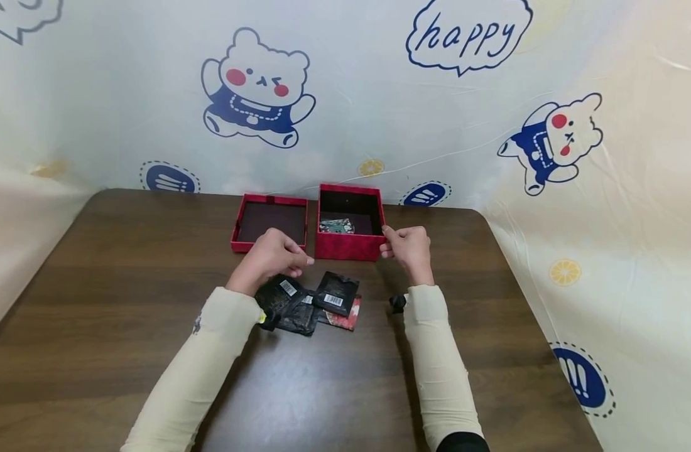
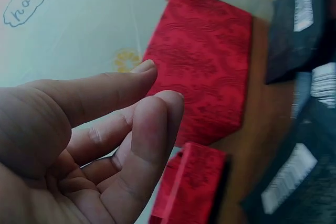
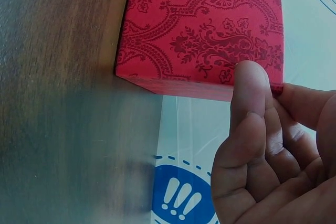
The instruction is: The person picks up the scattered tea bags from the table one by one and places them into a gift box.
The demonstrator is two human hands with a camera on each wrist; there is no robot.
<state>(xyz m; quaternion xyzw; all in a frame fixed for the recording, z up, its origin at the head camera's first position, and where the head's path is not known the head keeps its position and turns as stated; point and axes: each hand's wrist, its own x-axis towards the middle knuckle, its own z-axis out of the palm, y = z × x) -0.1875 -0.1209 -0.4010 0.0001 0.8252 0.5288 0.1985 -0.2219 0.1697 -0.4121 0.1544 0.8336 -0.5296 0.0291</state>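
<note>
An open red patterned box (image 1: 348, 248) stands at the back of the table, with a small green-and-white packet (image 1: 337, 226) lying inside it. My right hand (image 1: 409, 249) pinches the box's right front corner at the rim, thumb and fingers on either side of the wall. In front of the box and lid hovers my left hand (image 1: 273, 253), its fingers loosely bent and thumb apart from the fingertips, holding nothing. Below it lie several flat black packets (image 1: 337, 294) with white barcode labels, overlapping one another. A red-and-white packet (image 1: 352, 316) sticks out from underneath them.
Left of the box lies its shallow red lid (image 1: 242, 246), dark inside face up. The brown wooden table (image 1: 317, 389) ends just behind both. A printed cloth (image 1: 351, 94) with cartoon bears hangs behind the table and along the right side.
</note>
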